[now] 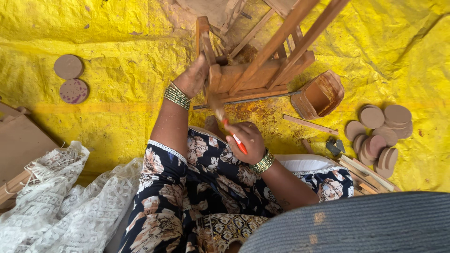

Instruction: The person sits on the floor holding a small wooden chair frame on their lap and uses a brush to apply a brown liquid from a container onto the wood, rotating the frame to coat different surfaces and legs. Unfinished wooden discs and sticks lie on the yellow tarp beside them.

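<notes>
My left hand grips a wooden upright of a small wooden frame that stands on the yellow sheet in front of my knees. My right hand is closed on a thin tool with a red handle; its brown-stained tip reaches up to the frame's lower left block. Both wrists wear green and gold bangles. Brown stain marks the frame, my fingers and the sheet under it.
A brown-stained open tin lies to the frame's right. Several clay-coloured discs are heaped at right beside wooden sticks. Two more discs lie at left. White lace cloth and cardboard are at lower left.
</notes>
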